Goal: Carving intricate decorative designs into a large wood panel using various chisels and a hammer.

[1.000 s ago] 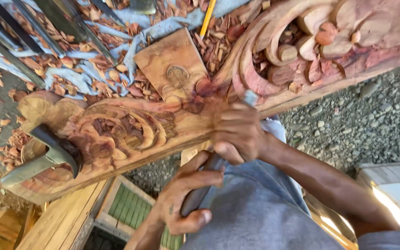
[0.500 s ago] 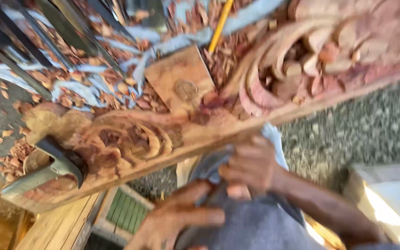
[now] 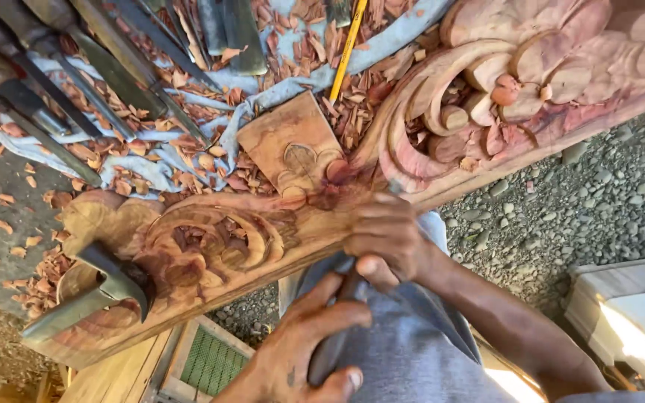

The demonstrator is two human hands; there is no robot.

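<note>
Both hands slide slightly toward 3 o'clock; left hand (image 3: 304, 351) clenches chisel handle (image 3: 337, 343), right hand (image 3: 386, 235) wraps its shaft against carved plank (image 3: 218, 239): keep cuts shallow.

1. The right hand (image 3: 386, 235) is wrapped around the upper part of a chisel (image 3: 337, 336), pressed against the edge of the carved wooden plank (image 3: 210, 246).
2. The left hand (image 3: 300, 351) grips the chisel's dark handle lower down.
3. A metal clamp (image 3: 98, 287) bites the plank's left end.
4. Reddish wood chips (image 3: 188, 160) litter a blue cloth (image 3: 278, 93), beside a yellow pencil (image 3: 347, 48) and spare chisels (image 3: 76, 67).
</note>
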